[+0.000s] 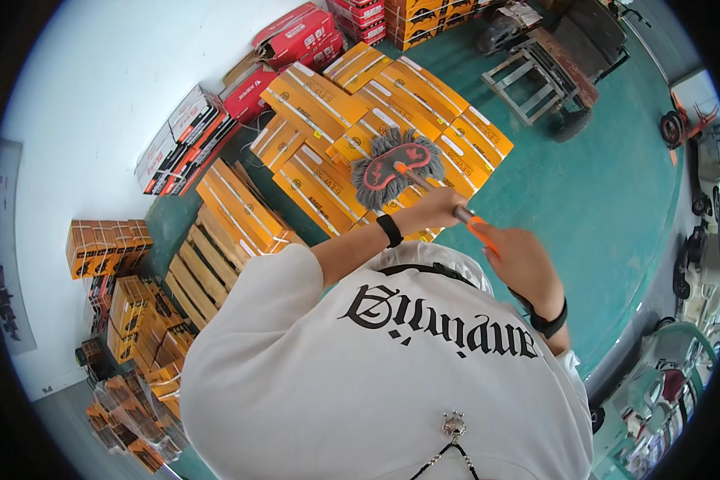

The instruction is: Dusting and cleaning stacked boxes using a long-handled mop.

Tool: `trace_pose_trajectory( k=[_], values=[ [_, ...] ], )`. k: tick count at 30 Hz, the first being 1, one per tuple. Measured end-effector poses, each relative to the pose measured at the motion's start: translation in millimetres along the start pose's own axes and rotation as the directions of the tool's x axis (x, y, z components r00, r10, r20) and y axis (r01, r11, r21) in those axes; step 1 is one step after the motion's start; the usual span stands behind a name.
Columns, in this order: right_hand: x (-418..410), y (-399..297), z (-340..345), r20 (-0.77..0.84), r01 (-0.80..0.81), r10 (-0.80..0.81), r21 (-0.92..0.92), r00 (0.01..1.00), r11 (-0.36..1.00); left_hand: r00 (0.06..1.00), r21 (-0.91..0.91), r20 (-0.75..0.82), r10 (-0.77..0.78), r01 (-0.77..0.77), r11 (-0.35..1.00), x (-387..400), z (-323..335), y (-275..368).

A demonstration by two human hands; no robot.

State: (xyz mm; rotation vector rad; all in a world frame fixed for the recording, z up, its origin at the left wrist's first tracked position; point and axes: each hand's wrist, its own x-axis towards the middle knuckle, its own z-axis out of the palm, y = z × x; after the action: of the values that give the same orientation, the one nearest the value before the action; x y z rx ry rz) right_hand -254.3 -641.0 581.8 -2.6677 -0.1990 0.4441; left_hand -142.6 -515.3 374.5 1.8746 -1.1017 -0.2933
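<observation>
Both of my hands are on the pole (419, 179) of a duster with an orange grip. My left hand (438, 207) is closed around the metal part of the pole. Farther back, my right hand (519, 255) grips the orange handle end. The duster's grey fringed head (398, 165), with a pink-edged pad on its upper side, lies over the tops of orange cartons (312, 102) stacked in front of me. Whether its underside presses on the cartons is hidden by the fringe.
Beside the stack, a wooden pallet (201, 267) carries another orange carton (243, 207). Red cartons (303, 39) and strapped white, red and black boxes (183, 144) stand along the white wall. A wheeled vehicle frame (540, 81) sits on the green floor (606, 198); more vehicles line the right.
</observation>
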Motion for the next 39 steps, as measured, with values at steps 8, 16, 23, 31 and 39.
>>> trace_pose_trajectory(
  k=[8,16,23,31,39],
  values=[
    [27.1,92.2,95.0,-0.186,0.084,-0.038,0.250,0.982,0.965,0.989,0.324,0.144,-0.034,-0.015,0.946,15.3,17.8,-88.5],
    [-21.3,87.5,55.6,-0.126,-0.008,0.061,0.380,0.990,0.925,0.989,0.176,0.029,0.145,-0.148,0.973,14.7,41.8,-29.5],
    [-36.1,102.6,34.2,0.177,0.067,-0.100,0.180,0.979,0.981,0.997,0.163,0.075,0.005,-0.017,0.987,6.3,61.1,-2.6],
    [57.5,128.4,141.8,0.142,0.210,-0.249,0.243,0.958,0.947,0.961,0.662,-0.148,-0.234,0.272,0.698,-20.7,39.3,-86.2],
    [11.6,95.0,10.3,0.187,0.445,-0.459,0.112,0.869,0.889,0.678,-0.816,-0.208,-0.705,0.277,0.508,-4.7,72.9,9.4]
  ],
)
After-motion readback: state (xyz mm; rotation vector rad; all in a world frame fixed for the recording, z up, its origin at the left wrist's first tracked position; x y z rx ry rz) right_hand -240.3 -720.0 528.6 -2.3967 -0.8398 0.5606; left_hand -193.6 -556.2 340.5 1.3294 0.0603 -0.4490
